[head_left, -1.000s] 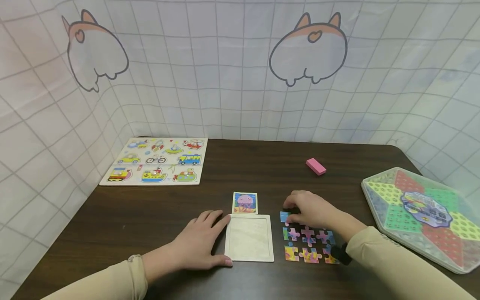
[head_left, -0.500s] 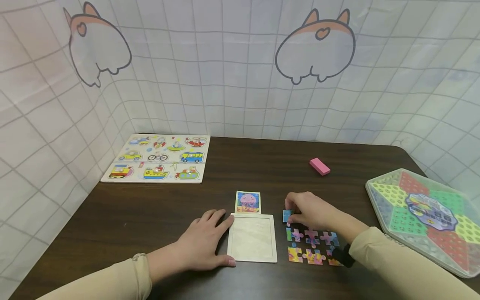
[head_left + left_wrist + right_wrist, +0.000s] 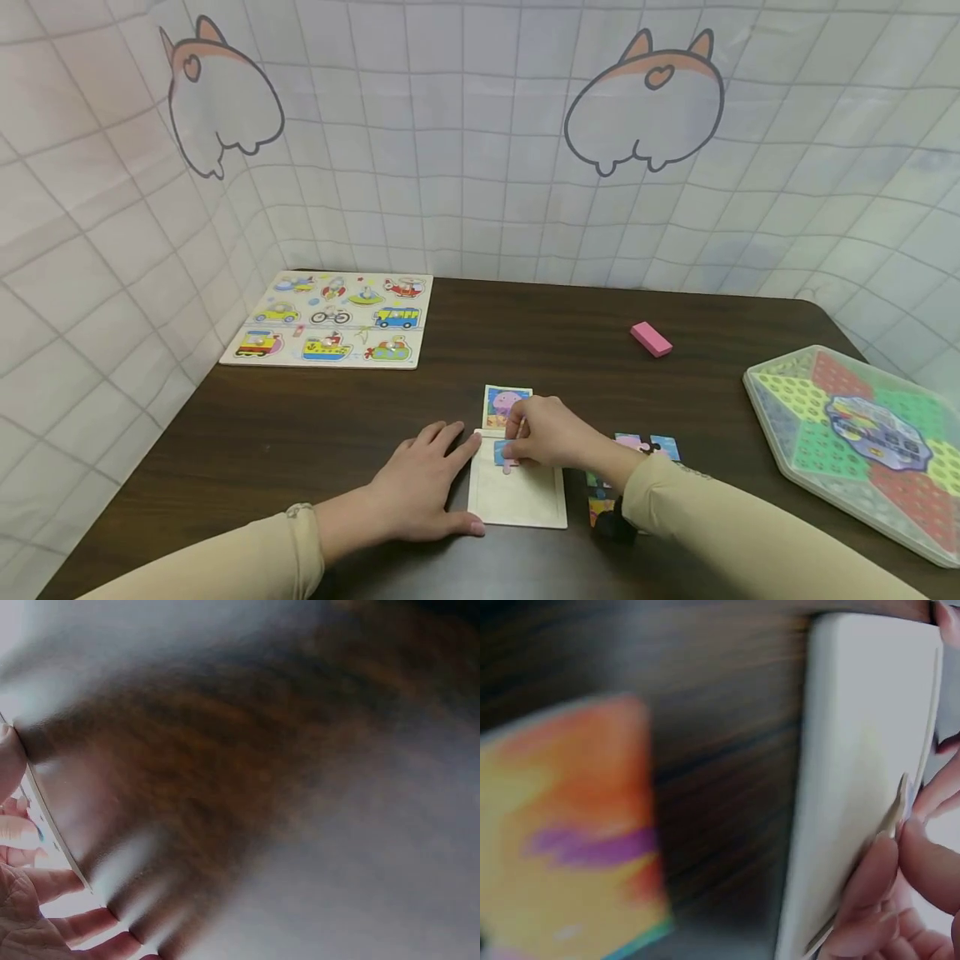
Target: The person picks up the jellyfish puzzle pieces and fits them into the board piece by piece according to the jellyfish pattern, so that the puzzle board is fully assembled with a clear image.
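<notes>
A blue jigsaw piece with a pink tab is pinched between the thumb and fingers of my right hand. That hand holds it over the upper left part of a pale puzzle tray; in the right wrist view the piece is tilted over the tray. Whether it touches the tray floor, I cannot tell. Along the tray's left edge rests my left hand, fingers spread and thumb by the lower corner. A jellyfish picture card lies just behind the tray, partly covered by my right hand.
Several loose jigsaw pieces lie right of the tray, partly hidden under my right forearm. A vehicle peg puzzle board is at the back left, a pink block at the back right. A hexagonal game board sits far right.
My right hand has picked up the blue corner piece from the loose pieces and carried it left over the tray. My left hand has stayed at the tray edge. The head view has shifted slightly.
</notes>
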Demonstrator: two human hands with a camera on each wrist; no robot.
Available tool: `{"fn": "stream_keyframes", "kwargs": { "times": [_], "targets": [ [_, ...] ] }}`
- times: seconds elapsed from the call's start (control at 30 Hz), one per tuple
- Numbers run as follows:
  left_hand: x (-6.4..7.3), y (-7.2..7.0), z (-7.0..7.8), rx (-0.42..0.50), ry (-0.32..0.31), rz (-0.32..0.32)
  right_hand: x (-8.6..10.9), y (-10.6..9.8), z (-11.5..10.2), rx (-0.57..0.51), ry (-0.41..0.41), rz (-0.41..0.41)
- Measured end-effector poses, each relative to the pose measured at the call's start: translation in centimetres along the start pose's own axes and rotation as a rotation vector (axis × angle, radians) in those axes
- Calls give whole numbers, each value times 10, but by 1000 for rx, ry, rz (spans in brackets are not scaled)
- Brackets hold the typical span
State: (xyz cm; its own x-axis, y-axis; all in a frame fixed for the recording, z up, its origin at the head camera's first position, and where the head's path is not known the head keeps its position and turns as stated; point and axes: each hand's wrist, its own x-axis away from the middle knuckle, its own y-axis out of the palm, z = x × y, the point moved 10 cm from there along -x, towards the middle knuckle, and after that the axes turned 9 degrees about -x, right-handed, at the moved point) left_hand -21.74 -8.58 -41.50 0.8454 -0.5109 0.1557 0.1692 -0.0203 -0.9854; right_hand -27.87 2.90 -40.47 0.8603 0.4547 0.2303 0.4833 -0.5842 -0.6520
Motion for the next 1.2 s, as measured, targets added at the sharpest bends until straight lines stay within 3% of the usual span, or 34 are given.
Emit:
{"fn": "stream_keyframes", "kwargs": {
  "times": [0.37, 0.7, 1.2],
  "targets": [
    [-1, 1, 1, -2, 3, -5, -7, 4, -6, 35, -8, 60],
    [-1, 1, 1, 5, -8, -19, -1, 7, -9, 177, -60, 14],
    [-3, -3, 2, -45, 28, -41, -3, 10, -9, 200, -37, 14]
  ]
}}
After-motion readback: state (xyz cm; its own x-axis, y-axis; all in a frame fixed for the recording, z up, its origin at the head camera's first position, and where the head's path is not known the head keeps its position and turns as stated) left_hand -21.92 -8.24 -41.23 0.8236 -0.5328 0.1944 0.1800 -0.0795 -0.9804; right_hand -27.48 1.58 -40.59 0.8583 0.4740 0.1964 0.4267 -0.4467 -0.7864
